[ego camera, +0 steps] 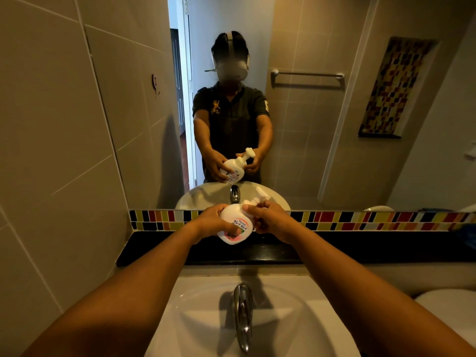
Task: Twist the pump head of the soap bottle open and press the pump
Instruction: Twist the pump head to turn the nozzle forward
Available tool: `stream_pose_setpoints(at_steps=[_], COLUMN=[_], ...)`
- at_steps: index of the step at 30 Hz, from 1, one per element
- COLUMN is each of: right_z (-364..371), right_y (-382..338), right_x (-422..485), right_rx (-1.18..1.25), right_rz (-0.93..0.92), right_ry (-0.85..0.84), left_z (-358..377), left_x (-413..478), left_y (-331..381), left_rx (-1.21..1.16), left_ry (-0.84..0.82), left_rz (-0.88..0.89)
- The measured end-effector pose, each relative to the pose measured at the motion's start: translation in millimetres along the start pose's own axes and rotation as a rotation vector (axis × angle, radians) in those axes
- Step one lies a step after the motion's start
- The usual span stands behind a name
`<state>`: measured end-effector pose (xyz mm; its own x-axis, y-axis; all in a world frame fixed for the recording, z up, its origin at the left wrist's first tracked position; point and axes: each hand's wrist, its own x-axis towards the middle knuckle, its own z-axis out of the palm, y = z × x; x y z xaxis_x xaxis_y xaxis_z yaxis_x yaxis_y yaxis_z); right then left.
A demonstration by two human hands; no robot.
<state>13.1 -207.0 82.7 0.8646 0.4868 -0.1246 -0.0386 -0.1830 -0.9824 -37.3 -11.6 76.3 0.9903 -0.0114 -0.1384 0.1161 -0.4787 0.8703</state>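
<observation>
Left hand (215,222) fingers wrapped round the rounded white plastic soap bottle (235,225), held tilted | right hand (268,220) fingers closed on its white pump head (253,202) | bottle held in the air above the black stone ledge (159,247), near the mirror's multicoloured mosaic tile strip (360,220) | white ceramic basin (195,318) and chrome tap (242,313) lie well below, open room between.

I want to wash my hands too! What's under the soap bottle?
The soap bottle is held up in the air by the left hand and right hand. Below it lies the black counter. The spot right underneath is hidden by the bottle.
</observation>
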Motion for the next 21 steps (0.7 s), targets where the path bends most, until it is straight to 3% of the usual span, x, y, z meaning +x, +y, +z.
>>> stream_pose_setpoints(at_steps=[21], right_z=[-6.7], right_y=[3.1], right_x=[0.5], right_rx=[-0.027], right_rz=[-0.022], right_ry=[-0.004], left_z=[4.4], left_x=[2.0], left_y=[1.2], left_rx=[0.037], left_ry=[0.010], left_rz=[-0.001])
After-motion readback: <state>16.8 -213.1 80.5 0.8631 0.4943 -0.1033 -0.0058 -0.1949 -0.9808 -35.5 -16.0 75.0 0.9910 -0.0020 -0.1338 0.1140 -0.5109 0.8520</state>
